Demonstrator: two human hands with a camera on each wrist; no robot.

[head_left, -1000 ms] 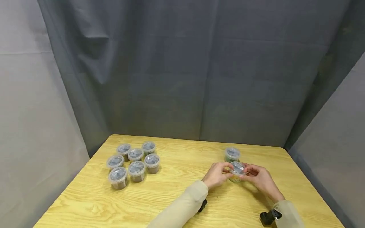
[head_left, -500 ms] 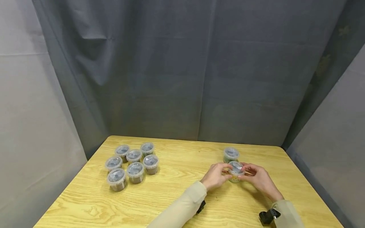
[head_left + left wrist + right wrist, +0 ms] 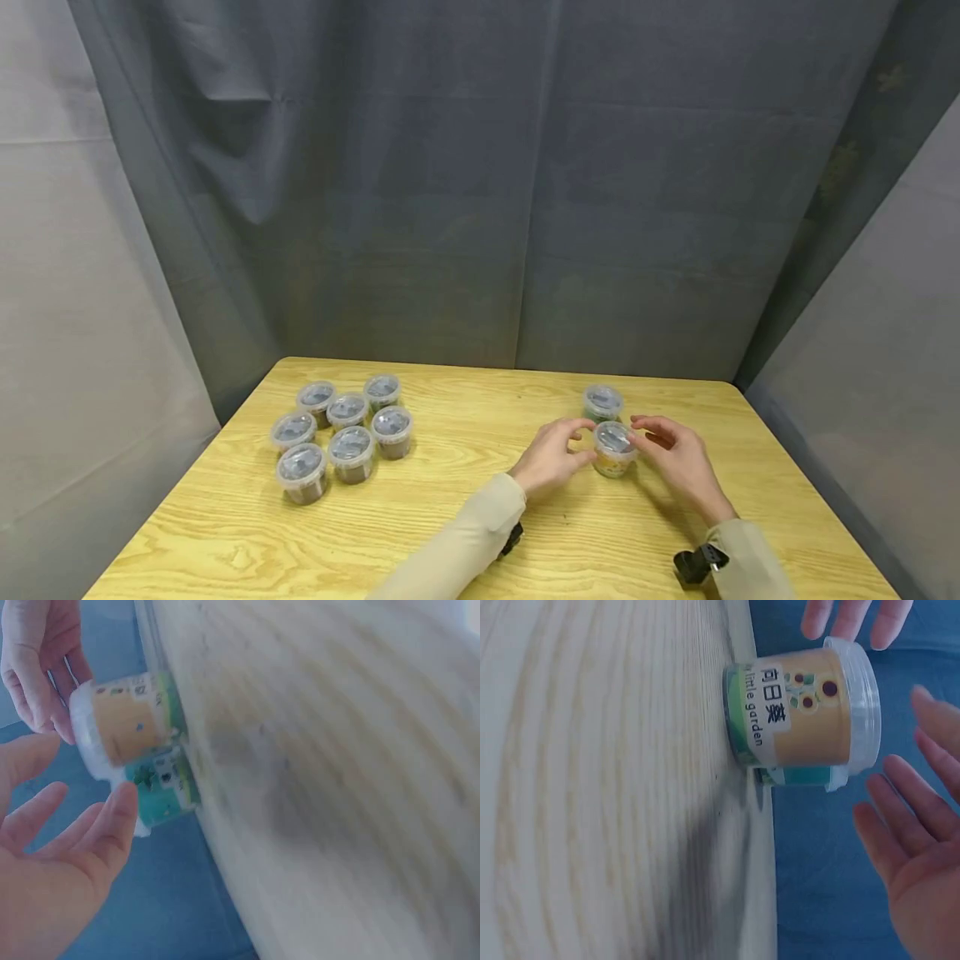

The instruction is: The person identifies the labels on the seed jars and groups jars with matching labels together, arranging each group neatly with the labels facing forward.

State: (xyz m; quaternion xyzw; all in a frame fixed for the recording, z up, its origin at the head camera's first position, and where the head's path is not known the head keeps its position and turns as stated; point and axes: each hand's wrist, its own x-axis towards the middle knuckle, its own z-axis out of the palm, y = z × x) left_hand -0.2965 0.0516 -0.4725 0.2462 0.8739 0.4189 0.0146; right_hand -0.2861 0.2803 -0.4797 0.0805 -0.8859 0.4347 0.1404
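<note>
A lidded plastic tub (image 3: pixel 614 463) stands upright on the wooden table at the right. In the right wrist view, the tub's orange label (image 3: pixel 810 712) bears sunflower pictures and the words "little garden". My left hand (image 3: pixel 553 458) is just left of it, fingers apart and gently bent, holding nothing. On the other side my right hand (image 3: pixel 678 462) is likewise spread, its fingertips close to the lid. Right behind it stands a second tub (image 3: pixel 602 402), whose green label (image 3: pixel 161 791) shows in the left wrist view, partly hidden by the orange one.
Several more lidded tubs with dark contents, one of them at the front (image 3: pixel 302 477), stand grouped on the table's left side. The wooden table (image 3: pixel 480 417) ends at a dark grey curtain (image 3: pixel 420 208). Lighter cloth panels hang left and right.
Both hands have let go of the orange-labelled tub and drawn apart, the left hand to the left. The tub stays in front of the green one. The head view has shifted slightly.
</note>
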